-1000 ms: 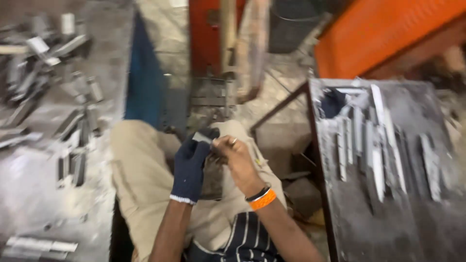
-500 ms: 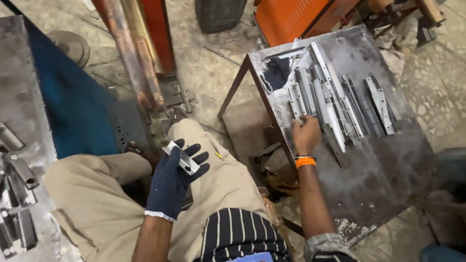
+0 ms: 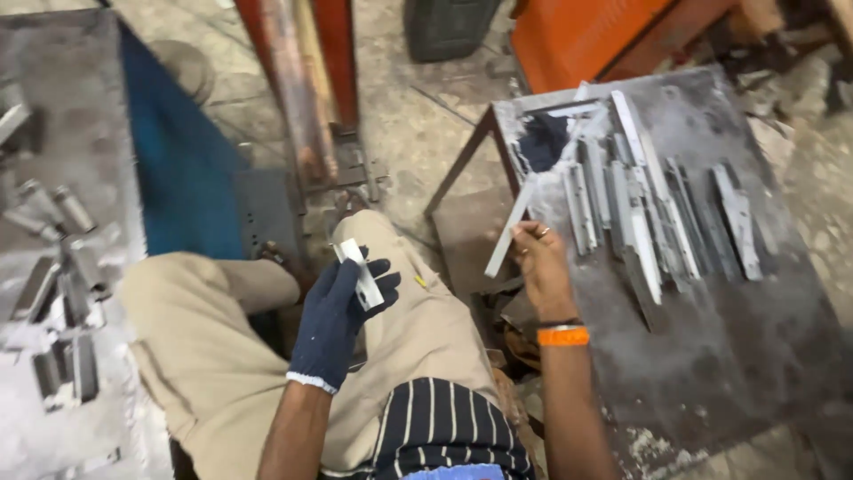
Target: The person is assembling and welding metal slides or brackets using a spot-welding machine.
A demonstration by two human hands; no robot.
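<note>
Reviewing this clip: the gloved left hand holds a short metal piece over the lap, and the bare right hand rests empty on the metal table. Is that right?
Not quite. In the head view the right hand is not empty: it grips a long thin metal strip at the edge of the metal table. The gloved left hand does hold a short metal piece over the lap.

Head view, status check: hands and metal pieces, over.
Left hand, gloved, grips short metal piece. Right hand lifts long metal strip off metal table. Nothing blocking.
</note>
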